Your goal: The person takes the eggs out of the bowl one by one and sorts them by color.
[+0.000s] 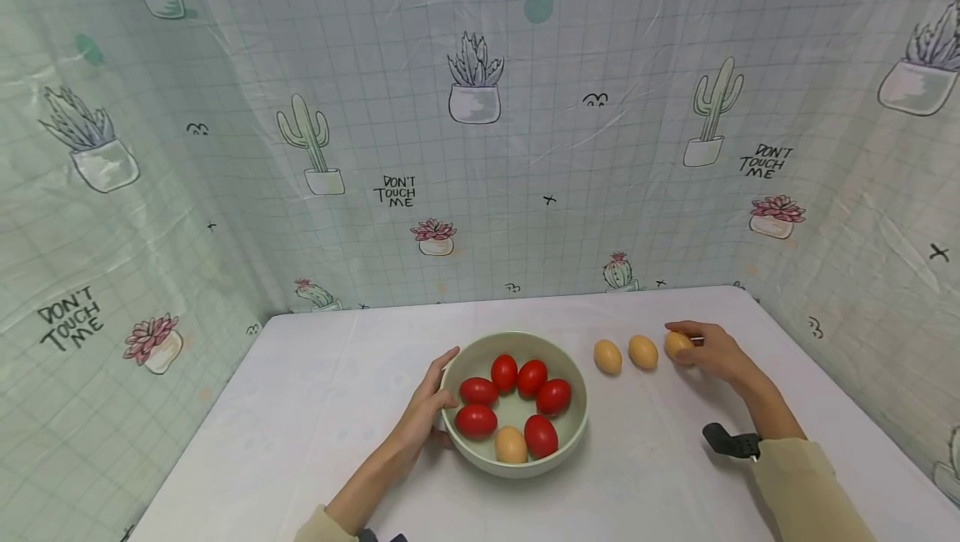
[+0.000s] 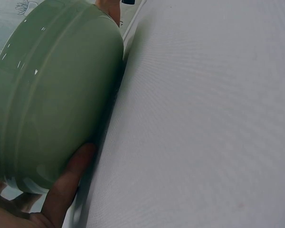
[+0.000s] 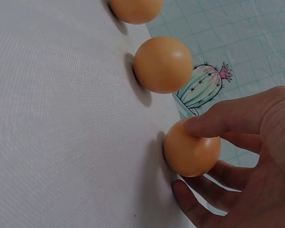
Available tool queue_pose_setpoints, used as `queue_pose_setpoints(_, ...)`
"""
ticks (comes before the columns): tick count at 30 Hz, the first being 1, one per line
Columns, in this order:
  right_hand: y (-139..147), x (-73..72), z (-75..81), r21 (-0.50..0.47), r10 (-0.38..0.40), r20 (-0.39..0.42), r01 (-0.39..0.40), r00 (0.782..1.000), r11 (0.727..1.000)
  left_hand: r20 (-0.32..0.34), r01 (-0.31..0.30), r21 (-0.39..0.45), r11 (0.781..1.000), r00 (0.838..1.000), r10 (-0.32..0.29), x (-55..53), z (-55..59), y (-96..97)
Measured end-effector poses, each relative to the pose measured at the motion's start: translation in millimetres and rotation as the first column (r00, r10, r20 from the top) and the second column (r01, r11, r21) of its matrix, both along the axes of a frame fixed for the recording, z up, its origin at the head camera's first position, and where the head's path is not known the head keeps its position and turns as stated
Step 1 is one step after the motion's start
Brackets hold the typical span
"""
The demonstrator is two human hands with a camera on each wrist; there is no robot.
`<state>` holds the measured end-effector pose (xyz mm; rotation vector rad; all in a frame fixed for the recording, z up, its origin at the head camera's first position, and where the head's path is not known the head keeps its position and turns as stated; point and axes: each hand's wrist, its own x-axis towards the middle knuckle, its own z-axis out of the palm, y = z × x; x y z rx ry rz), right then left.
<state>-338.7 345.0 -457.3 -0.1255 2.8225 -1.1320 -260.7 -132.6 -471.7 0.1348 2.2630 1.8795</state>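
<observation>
A pale green bowl [image 1: 513,469] stands upright on the table, holding several smooth red egg-shaped things [image 1: 477,421] and one tan egg [image 1: 511,445]. At the bowl's left side my left hand [image 1: 423,409] grips its wall, thumb at the rim. The left wrist view shows fingers against the outside of the green bowl [image 2: 61,99], low near the table. Far to the right, my right hand [image 1: 716,350] pinches an egg [image 3: 192,149] between thumb and fingers, at or close to the tabletop. Two more eggs, a middle one [image 1: 642,352] and a left one [image 1: 607,356], lie beside it in a row.
The white table [image 1: 315,409] ends at a hanging cloth [image 1: 525,158] printed with cacti, which rises behind and along both sides. A black strap piece [image 1: 731,442] sticks out from the right wrist by the sleeve.
</observation>
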Motion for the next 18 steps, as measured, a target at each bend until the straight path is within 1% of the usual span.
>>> queue_pose_setpoints(18,2.2,-0.5,-2.6,-0.019,0.019,0.003,-0.019,1.0,1.0,0.004,0.005,0.016,1.0,1.0,-0.005,-0.7,-0.6,-1.0)
